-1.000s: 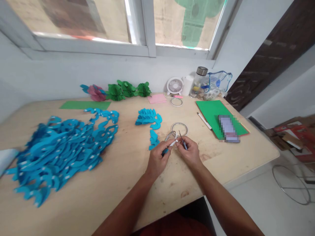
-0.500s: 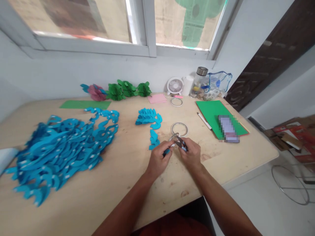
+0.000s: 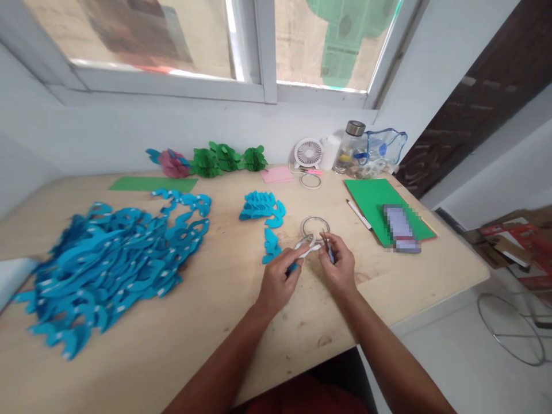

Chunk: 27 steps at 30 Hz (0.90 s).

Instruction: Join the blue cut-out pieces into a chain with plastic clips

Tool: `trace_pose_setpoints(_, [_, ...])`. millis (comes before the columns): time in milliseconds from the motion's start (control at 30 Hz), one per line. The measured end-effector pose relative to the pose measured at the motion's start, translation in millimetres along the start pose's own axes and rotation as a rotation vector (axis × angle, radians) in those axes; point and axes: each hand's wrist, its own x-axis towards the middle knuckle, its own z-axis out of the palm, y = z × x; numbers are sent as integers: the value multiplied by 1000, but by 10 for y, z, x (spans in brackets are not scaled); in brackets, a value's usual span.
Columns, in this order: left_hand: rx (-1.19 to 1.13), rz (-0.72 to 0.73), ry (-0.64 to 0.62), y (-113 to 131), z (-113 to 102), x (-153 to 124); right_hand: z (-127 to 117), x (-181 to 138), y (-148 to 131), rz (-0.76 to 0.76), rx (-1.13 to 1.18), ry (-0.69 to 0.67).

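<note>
Fingers [image 3: 288, 256] of the L hand [image 3: 276, 283] are closed on a small tape roll [image 3: 297, 246] w/ white strip [image 3: 312, 249], prob. also a blue piece [image 3: 294, 267], but blur hides details. R hand [image 3: 340, 269] grips scissors [image 3: 329, 250] close to the strip. Another roll [image 3: 303, 227] lies on table [image 3: 241, 356] just beyond, blue cutouts [image 3: 271, 246] to the left.

Craft room with blue cutouts [image 3: 125, 253]

Scissor handles [image 3: 331, 255] partly hidden
</note>
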Motion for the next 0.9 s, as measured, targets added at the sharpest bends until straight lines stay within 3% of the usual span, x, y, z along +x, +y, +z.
trace_pose_setpoints(200, [32,8,36,-23,0,-6,-43,30,-36,202,372,-70])
trace_pose_setpoints(367, [33,24,29,-34,0,-10,12,53,28,329,446,-133])
trace_pose_setpoints(600, [41,35,-47,-36,21,-20,48,74,-41,426,566,-80])
trace_pose_setpoints(733, [15,40,-36,-35,36,-23,42,66,-54,394,542,-52])
trace_pose_setpoints(900, [-4,42,-36,-32,49,-28,37,40,-13,302,321,46])
